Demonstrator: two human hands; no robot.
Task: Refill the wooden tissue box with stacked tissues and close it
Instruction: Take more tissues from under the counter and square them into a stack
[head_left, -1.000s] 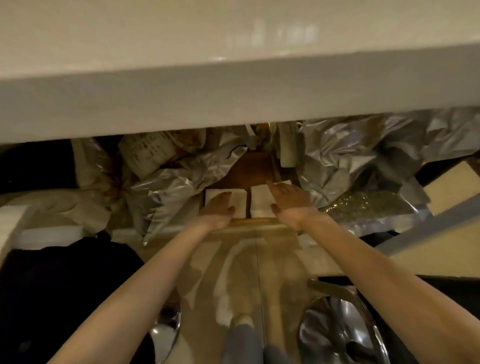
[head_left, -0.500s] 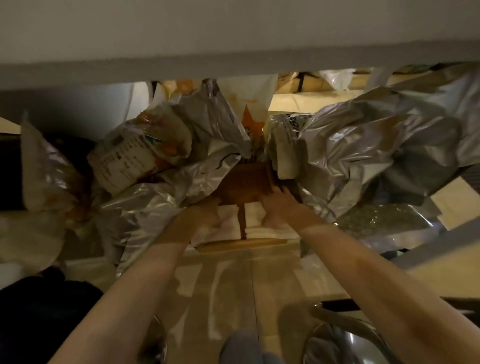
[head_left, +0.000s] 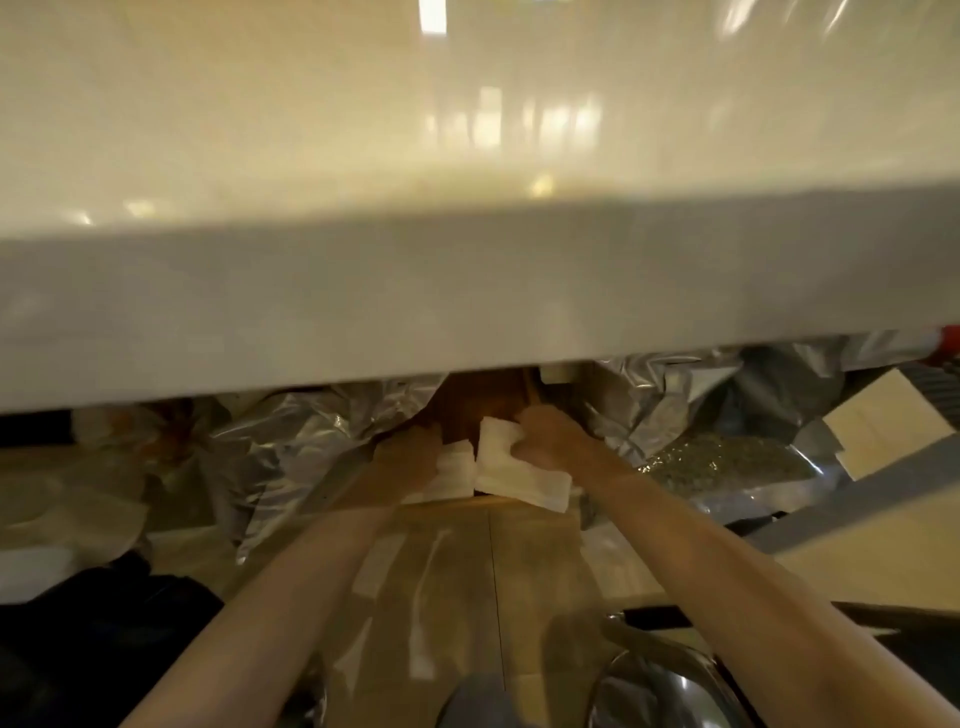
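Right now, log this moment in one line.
left hand: gripping tissues | right hand: gripping tissue stack | wooden box: open

Bare left hand (head_left: 410, 457) & right hand (head_left: 550, 441); forearms unsleeved; no rings, no watch.

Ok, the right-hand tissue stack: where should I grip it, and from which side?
Grip the right tissue stack by its far end, coming from the right, where the right hand is. The near corner is lifted and loose, and the left stack blocks the inner side.
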